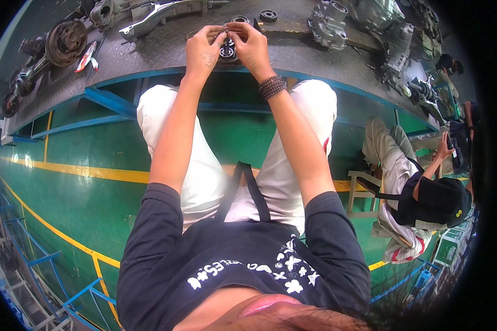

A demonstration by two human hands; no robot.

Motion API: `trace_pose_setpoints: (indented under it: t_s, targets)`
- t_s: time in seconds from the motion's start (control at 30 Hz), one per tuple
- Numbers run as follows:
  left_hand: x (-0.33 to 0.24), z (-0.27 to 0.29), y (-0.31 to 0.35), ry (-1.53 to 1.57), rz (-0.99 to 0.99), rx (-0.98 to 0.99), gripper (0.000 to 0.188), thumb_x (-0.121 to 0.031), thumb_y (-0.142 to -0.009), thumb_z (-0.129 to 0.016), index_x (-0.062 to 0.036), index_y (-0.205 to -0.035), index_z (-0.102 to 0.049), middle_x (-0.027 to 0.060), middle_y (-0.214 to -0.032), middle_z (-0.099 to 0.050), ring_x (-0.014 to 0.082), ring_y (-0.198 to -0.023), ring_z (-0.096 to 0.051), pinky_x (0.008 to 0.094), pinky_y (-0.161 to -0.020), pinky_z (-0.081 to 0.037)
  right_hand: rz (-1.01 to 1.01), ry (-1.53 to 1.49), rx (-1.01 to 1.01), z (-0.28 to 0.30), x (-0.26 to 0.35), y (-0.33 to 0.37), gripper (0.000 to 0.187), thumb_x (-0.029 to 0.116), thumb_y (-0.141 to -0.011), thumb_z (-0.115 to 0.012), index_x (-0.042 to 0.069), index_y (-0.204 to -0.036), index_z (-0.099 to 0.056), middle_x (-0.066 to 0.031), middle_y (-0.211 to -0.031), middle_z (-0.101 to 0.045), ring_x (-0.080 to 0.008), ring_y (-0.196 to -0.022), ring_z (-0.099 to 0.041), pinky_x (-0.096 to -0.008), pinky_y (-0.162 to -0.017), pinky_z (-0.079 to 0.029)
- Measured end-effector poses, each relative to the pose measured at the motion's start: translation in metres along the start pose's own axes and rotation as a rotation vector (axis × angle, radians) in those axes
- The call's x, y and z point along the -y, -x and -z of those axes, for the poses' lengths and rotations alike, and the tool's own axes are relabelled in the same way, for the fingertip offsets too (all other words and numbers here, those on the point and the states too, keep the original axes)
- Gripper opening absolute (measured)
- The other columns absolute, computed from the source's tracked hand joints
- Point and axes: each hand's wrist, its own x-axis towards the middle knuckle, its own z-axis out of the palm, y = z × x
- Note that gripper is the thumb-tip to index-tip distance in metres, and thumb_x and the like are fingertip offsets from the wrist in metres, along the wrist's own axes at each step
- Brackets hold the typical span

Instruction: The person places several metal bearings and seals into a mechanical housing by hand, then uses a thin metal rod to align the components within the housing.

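At the near edge of the metal workbench (149, 55), my left hand (202, 51) and my right hand (252, 49) meet fingertip to fingertip. Both are closed in a pinch around something small and dark that I cannot make out. Just below the fingertips, between my palms, shows a round metal part (226, 53) with a dark centre, partly hidden by my hands. Behind my right hand lies a metal ring (240, 19), and a dark bearing ring (268, 15) sits to its right.
A rusty brake drum (66, 43) on an axle and a red-and-white packet (86, 57) lie left. A long metal housing (165, 16) is at the back. Gearbox casings (328, 25) stand right. A blue frame bar (110, 103) runs beneath; a seated person (419, 193) is at right.
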Motion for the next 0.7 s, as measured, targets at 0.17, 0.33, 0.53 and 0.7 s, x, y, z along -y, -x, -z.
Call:
trace_pose_setpoints:
  t_s: [0.17, 0.33, 0.53, 0.7]
  targets:
    - [-0.003, 0.0, 0.001, 0.012, 0.01, -0.024, 0.025, -0.017, -0.09, -0.072, -0.0028, -0.11, -0.072, 0.0136, -0.101, -0.075, 0.0198, -0.094, -0.073, 0.03, -0.084, -0.055, 0.008, 0.024, -0.011, 0.002, 0.001, 0.0, 0.018, 0.004, -0.09, -0.066, 0.0, -0.107, -0.071, -0.0146, -0.098, -0.075, -0.0223, -0.09, -0.074, -0.0307, -0.08, -0.057]
    - [-0.002, 0.004, 0.0, 0.051, 0.044, -0.02, 0.024, -0.018, -0.09, -0.072, -0.003, -0.109, -0.072, 0.0131, -0.1, -0.076, 0.0195, -0.094, -0.074, 0.0298, -0.083, -0.055, -0.038, 0.085, -0.03, 0.011, 0.002, 0.001, 0.017, 0.005, -0.089, -0.067, 0.001, -0.105, -0.072, -0.0142, -0.096, -0.075, -0.0231, -0.088, -0.074, -0.0311, -0.078, -0.057]
    - [-0.002, 0.005, 0.001, -0.021, 0.039, -0.023, 0.024, -0.021, -0.089, -0.073, -0.0038, -0.107, -0.074, 0.0124, -0.098, -0.076, 0.0196, -0.092, -0.074, 0.0295, -0.082, -0.055, -0.011, 0.104, -0.013, 0.011, 0.004, 0.001, 0.016, 0.006, -0.089, -0.067, 0.002, -0.104, -0.073, -0.0146, -0.096, -0.074, -0.0241, -0.086, -0.073, -0.0316, -0.078, -0.057]
    - [-0.003, 0.004, 0.001, 0.006, 0.005, -0.032, 0.025, -0.022, -0.088, -0.074, -0.0038, -0.106, -0.074, 0.0123, -0.098, -0.076, 0.0197, -0.093, -0.074, 0.0295, -0.082, -0.055, 0.086, 0.118, 0.001, 0.008, 0.005, 0.001, 0.016, 0.006, -0.089, -0.067, 0.002, -0.103, -0.073, -0.0149, -0.097, -0.072, -0.025, -0.083, -0.073, -0.0321, -0.076, -0.057]
